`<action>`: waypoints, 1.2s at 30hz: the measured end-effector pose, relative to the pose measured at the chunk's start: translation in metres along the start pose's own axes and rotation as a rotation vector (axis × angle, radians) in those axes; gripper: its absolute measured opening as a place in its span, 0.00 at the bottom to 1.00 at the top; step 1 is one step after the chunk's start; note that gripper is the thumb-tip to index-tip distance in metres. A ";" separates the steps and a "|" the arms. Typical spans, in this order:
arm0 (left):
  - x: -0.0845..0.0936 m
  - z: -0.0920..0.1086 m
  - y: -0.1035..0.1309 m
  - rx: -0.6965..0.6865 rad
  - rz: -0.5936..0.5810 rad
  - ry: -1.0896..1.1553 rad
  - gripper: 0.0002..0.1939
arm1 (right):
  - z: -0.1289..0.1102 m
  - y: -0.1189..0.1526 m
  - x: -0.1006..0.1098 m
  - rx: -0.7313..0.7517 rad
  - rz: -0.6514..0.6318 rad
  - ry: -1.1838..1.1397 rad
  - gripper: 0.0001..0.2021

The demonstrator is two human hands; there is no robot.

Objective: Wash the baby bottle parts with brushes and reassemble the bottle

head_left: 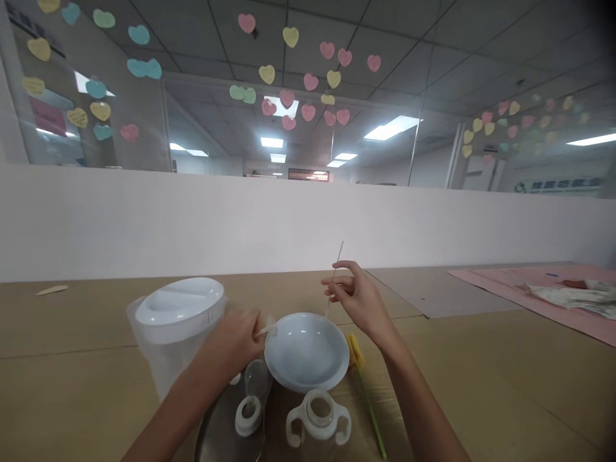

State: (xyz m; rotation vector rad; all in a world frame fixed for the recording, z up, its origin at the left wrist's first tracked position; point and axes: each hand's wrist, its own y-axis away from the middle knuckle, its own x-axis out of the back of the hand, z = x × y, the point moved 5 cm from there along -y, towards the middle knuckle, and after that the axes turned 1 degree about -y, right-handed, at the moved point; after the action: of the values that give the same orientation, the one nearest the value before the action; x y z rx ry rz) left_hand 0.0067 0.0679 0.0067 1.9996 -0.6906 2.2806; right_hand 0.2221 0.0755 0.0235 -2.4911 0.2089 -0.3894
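Note:
My right hand [359,295] pinches a thin straw brush [339,258], held nearly upright at the far right rim of a white bowl [308,359]. At the bowl's left rim, my left hand [243,337] is closed on a small translucent piece [269,326]; its exact kind is unclear. In front of the bowl stands a baby bottle [319,410] with two white handles and an open neck. A metal tray [216,430] under my left forearm carries a white bottle collar [248,416] and a clear cap [256,378].
A lidded plastic pitcher [180,308] stands left, close to my left forearm. A yellow sponge brush [366,391] with a green handle lies right of the bowl. Far right is a pink mat [510,285] with cloth [572,300]. A white wall [289,224] bounds the table's back.

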 end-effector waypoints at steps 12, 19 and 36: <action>-0.015 0.053 -0.045 -0.303 0.024 1.009 0.17 | -0.048 0.025 0.017 0.293 0.361 -0.244 0.08; -0.021 0.046 -0.044 -0.252 -0.043 1.218 0.16 | -0.040 0.020 0.004 0.218 0.187 -0.248 0.06; -0.018 0.045 -0.035 -0.219 -0.046 1.185 0.21 | -0.049 0.027 0.004 0.293 0.297 -0.149 0.05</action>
State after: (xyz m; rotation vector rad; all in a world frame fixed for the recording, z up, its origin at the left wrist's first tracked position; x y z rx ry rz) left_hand 0.0632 0.0890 0.0035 0.3438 -0.6525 2.5982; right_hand 0.2083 0.0261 0.0467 -2.1474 0.4233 -0.1011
